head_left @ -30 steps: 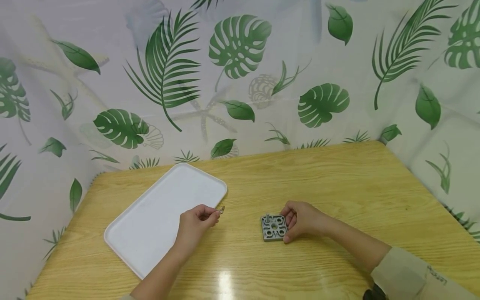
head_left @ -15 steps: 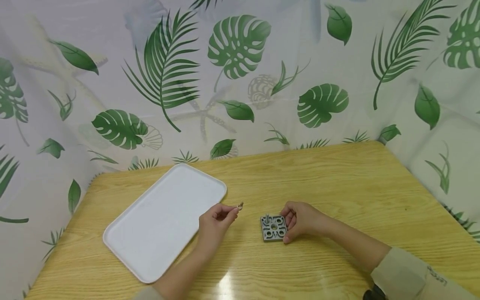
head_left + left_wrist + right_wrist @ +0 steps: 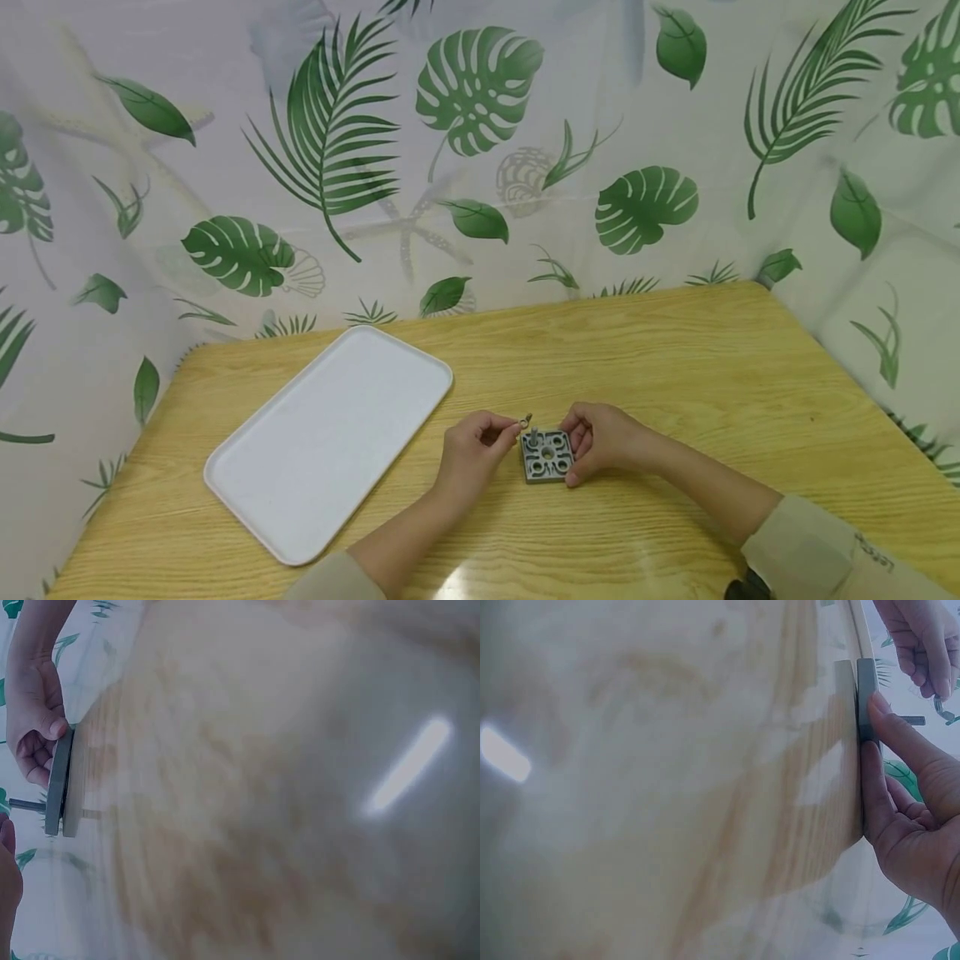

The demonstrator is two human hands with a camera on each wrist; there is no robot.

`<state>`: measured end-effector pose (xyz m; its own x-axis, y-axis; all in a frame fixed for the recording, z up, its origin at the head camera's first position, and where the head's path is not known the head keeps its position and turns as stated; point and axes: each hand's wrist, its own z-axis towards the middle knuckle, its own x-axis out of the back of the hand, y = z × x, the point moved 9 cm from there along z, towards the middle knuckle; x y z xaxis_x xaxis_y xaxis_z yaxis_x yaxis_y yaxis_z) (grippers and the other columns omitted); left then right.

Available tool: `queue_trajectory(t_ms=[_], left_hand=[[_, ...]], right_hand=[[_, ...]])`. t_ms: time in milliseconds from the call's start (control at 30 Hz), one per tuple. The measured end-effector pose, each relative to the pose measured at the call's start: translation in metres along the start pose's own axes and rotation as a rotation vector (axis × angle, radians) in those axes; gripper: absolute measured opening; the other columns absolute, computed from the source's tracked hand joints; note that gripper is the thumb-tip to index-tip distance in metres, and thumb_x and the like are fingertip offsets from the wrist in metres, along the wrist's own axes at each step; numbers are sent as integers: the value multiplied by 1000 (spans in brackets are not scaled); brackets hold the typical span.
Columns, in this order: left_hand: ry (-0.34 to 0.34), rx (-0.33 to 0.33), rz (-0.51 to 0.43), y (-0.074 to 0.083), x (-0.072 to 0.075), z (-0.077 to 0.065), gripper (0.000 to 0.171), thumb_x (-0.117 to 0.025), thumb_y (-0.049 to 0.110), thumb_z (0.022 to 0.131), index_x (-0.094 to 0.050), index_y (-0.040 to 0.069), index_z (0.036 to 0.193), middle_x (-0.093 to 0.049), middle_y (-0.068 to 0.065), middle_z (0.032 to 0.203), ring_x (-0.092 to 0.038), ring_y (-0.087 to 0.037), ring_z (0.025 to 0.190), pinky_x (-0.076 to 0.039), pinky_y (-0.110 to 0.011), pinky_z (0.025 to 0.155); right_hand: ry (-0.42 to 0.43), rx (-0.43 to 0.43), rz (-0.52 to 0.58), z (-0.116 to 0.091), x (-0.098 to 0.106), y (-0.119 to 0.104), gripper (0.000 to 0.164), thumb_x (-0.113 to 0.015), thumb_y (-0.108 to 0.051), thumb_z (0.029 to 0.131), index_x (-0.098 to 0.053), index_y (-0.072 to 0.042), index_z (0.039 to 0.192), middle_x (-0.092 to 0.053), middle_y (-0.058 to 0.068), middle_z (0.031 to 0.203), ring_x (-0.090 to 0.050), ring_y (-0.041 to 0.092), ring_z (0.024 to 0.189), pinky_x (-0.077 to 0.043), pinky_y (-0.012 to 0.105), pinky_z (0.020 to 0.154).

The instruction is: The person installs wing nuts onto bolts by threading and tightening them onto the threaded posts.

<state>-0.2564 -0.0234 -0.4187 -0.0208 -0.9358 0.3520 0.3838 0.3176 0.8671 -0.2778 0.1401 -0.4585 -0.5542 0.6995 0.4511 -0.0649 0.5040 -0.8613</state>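
Grey metal, it seems, makes up the square plate [image 3: 538, 457] in the head view; it lies on the table [image 3: 675, 350], well in from the far edge, with one upright post [image 3: 534, 437] at its far left corner. The right hand [image 3: 609, 442] grips the plate's right side. The left hand [image 3: 476, 458] pinches a small ringed fitting [image 3: 526, 423] just beside the post. A white tray [image 3: 330, 442] lies nearer the table's left edge. The right sleeve [image 3: 795, 542] carries dark lettering I cannot read with certainty; no brand shows on the plate.

In the left wrist view, the plate sits flat with its post standing clear; the left hand is mostly cut off.

In the right wrist view, the fitting is near the post's tip, apart from it. I judge the post already set in place, the fitting not yet on it, and the other corner holes without posts.
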Motion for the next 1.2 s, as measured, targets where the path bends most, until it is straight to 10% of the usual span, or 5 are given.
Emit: queue_trajectory(t_ms=[233,833,1200], left_hand=[[-9,-62,36,3,-4,0,8,-68,12,87,-69,4,86,-70,-6,84,-61,-10,71,-52,-19,64],[-115,43,52,-5,-17,4,10,-68,13,87,-69,3,88,-71,-6,85,-63,-9,75,-52,-19,67],[-432,62,179,3,-21,24,12,-64,15,91,-70,6,93,-70,-2,89,-61,-6,79,-50,-18,69]], right_hand=[[-4,4,4,0,-1,0,61,-88,-6,60,-53,8,109,-58,9,86,-60,16,74,-53,24,65],[-20,22,4,0,-2,1,61,-88,-8,62,-52,8,110,-58,10,87,-59,17,74,-53,24,65],[-28,36,-6,0,-1,3,62,-88,-13,63,-53,7,109,-58,9,87,-59,17,75,-53,24,66]])
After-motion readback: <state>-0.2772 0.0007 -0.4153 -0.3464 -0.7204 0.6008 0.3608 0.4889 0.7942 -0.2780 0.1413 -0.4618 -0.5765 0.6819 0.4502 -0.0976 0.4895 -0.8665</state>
